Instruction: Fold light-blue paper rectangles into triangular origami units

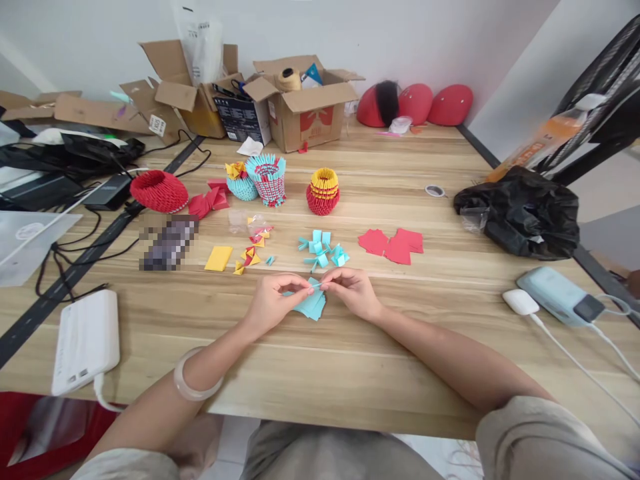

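Between the fingertips of my left hand (277, 298) and my right hand (353, 292) is a small, narrow piece of light blue paper (316, 285), seen nearly edge-on. Both hands are closed in a pinch, one at each end of it. Right under them on the table lies a loose stack of light blue paper sheets (312, 308), partly covered by my left fingers. Just beyond my hands sits a cluster of folded light blue paper pieces (320, 248). Folded yellow and red pieces (251, 255) lie to the left, beside a yellow paper stack (219, 258).
Red paper sheets (399, 245) lie to the right. Farther back stand a red-and-yellow paper vase (323, 193), a blue-and-red one (267, 183) and a red paper bowl (159, 192). A black plastic bag (525, 213), a white power bank (87, 340) and a cardboard box (305, 113) surround the work area.
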Available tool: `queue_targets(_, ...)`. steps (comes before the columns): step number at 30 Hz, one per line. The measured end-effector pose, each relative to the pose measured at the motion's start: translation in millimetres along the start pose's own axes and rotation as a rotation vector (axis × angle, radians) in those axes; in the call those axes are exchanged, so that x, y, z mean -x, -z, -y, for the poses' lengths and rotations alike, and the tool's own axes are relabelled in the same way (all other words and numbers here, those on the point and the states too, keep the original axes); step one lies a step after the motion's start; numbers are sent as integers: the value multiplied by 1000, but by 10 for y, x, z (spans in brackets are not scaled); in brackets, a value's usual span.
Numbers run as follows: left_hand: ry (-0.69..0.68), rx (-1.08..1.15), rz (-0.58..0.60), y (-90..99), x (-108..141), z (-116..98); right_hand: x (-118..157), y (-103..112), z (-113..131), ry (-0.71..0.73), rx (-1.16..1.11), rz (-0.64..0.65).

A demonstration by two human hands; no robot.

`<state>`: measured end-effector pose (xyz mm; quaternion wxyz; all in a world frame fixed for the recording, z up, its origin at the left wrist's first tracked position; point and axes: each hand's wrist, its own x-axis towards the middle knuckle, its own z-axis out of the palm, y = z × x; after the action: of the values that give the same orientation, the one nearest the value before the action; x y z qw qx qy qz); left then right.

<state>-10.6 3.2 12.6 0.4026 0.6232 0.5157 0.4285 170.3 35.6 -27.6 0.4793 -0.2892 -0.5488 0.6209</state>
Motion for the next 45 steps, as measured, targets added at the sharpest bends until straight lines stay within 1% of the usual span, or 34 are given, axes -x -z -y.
queue_targets(6,25,35,19,20,-17,50,-9,9,24,1,82,20)
queue_targets(9,27,96,31,19,-34,74,-16,2,17,-31,82,20)
queue_targets(12,29,146,74,15,-56,91,-14,-11,9,-66,69,31)
queue_targets(15,19,130,111,20,-73,101,-11,-16,18,-62,101,32)
queue_targets(17,1,74,77,36,-84,106,-22,-8,32,-44,125,2)
queue_targets(19,-60,-43,13,61,-97,109,-49,9,47,-15,134,-67)
queue_targets(21,-187,-219,-37,91,-110,113,-88,31,59,13,136,-154)
queue_targets(23,-327,-381,-44,117,-121,120,-130,52,62,25,135,-234)
queue_targets(25,-433,-465,16,133,-124,128,-165,70,53,23,133,-289)
queue_targets(27,-505,-523,142,137,-118,136,-190,84,32,20,129,-319)
queue_targets(29,-554,-592,271,131,-105,140,-203,95,6,18,130,-333)
queue_targets(31,-575,-648,348,120,-89,138,-206,101,-12,14,143,-342)
queue_targets(34,-586,-695,392,110,-68,119,-196,98,-11,18,170,-358)
queue_targets(39,-585,-772,446,115,-41,77,-171,67,38,65,211,-417)
queue_targets(45,-557,-771,437,105,-30,86,-146,48,52,86,263,-399)
